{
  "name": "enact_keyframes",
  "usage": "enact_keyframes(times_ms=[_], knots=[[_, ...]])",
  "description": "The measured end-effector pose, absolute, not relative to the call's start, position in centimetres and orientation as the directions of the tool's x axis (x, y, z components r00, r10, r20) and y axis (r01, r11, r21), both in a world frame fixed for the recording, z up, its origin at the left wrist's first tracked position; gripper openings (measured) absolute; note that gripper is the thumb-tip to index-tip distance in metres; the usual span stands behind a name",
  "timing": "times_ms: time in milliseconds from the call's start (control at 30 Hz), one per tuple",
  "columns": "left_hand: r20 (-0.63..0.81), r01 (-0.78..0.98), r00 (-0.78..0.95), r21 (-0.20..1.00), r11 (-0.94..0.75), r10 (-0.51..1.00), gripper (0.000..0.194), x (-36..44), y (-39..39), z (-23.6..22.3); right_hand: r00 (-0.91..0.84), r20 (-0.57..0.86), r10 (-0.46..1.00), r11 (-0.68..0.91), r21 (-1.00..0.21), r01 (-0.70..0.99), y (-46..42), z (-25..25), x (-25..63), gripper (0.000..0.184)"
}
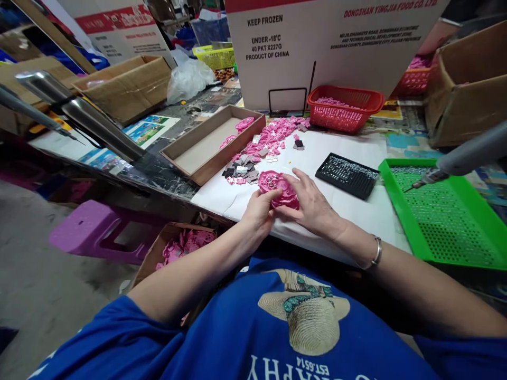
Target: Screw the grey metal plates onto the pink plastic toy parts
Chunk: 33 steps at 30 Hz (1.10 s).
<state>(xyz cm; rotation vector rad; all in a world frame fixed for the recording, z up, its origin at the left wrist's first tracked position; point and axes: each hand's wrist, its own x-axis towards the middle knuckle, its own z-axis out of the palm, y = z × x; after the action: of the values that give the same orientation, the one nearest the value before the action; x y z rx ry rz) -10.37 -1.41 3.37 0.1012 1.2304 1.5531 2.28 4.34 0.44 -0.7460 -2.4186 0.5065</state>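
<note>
A round pink moulded plastic part (277,182) is held between both hands over the white sheet. My left hand (259,211) grips its near left edge, thumb on top. Around its right side curve the fingers of my right hand (311,206), with the thumb along the near edge. Just beyond the part lie small grey and black flat pieces (245,168) and a pile of small pink plastic pieces (275,134). A black tray of small shiny screws (346,174) sits right of my right hand.
An open shallow box (214,140) holds pink parts at left. A red basket (344,108) of pink pieces stands behind. At right, an electric screwdriver (447,163) hangs over a green perforated tray (447,211). Below left are a carton of pink pieces (184,243) and a purple stool (106,229).
</note>
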Motion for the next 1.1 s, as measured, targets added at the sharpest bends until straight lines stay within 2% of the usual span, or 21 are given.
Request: enact_keyframes(times_ms=[300, 433, 600, 767, 900, 967, 1033, 1100], knots=[[-0.556, -0.735, -0.337, 0.66, 0.157, 0.76, 0.019, -11.3, -2.2, 4.1, -0.77, 0.357, 0.529, 0.787, -0.545, 0.288, 5.0, 0.7, 1.3, 0.052], [-0.57, -0.751, -0.287, 0.633, 0.188, 0.77, 0.018, -12.6, -3.1, 4.6, -0.778, 0.349, 0.522, 0.79, -0.543, 0.285, 5.1, 0.7, 1.3, 0.048], [-0.554, -0.738, -0.286, 0.648, 0.189, 0.782, 0.023, -13.8, -4.4, 4.4, -0.778, 0.365, 0.511, 0.802, -0.529, 0.279, 5.0, 0.5, 0.9, 0.051], [-0.478, -0.689, -0.256, 0.7, 0.188, 0.84, 0.023, -14.1, -5.6, 4.8, -0.749, 0.416, 0.516, 0.798, -0.552, 0.243, 4.6, 0.3, 0.3, 0.042], [-0.453, -0.626, -0.195, 0.74, 0.245, 0.87, 0.035, -14.7, -6.5, 5.2, -0.749, 0.432, 0.503, 0.804, -0.552, 0.222, 4.3, 0.4, 0.0, 0.037], [-0.465, -0.558, -0.2, 0.777, 0.29, 0.862, 0.053, -15.4, -7.2, 4.8, -0.758, 0.441, 0.48, 0.82, -0.533, 0.209, 4.5, 0.4, 0.0, 0.036], [-0.468, -0.443, -0.252, 0.834, 0.328, 0.847, 0.073, -16.4, -7.9, 3.8, -0.775, 0.447, 0.446, 0.841, -0.507, 0.191, 4.8, 0.3, 0.0, 0.037], [-0.402, -0.212, -0.32, 0.913, 0.349, 0.858, 0.087, -17.8, -8.2, 2.6, -0.8, 0.445, 0.404, 0.859, -0.486, 0.164, 5.2, 0.3, 0.0, 0.036]])
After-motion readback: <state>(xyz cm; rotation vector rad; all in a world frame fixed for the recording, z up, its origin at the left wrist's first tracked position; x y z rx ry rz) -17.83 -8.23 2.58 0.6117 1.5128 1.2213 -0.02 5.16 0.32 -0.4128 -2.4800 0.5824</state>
